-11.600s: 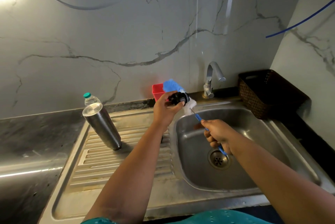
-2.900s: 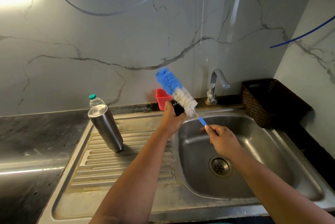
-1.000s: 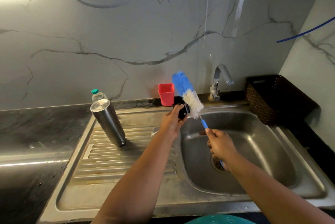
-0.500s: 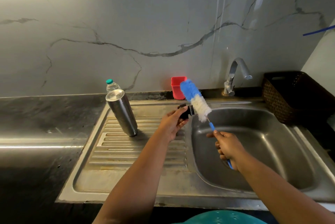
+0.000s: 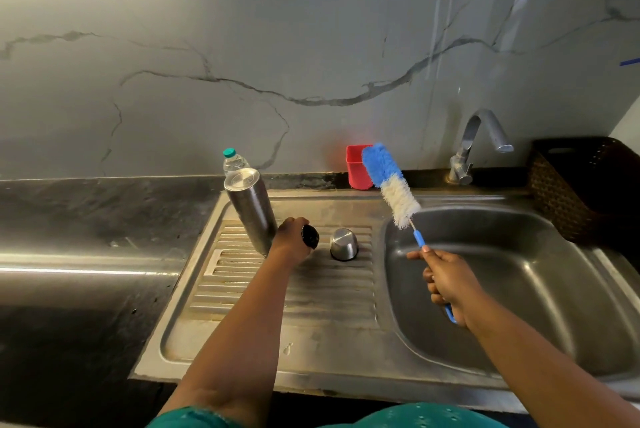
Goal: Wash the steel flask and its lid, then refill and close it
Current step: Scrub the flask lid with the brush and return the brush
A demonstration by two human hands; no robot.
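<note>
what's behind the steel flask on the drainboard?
A clear plastic water bottle with a teal cap stands right behind the steel flask, against the marble wall. Only its neck and shoulders show; the flask covers the rest, so its fill level can't be seen.

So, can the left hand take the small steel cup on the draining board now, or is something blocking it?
Probably not at once. The way to the steel cup is free, it stands just right of the left hand, but that hand already holds the black lid in its grip, so it would likely set the lid down first.
</note>
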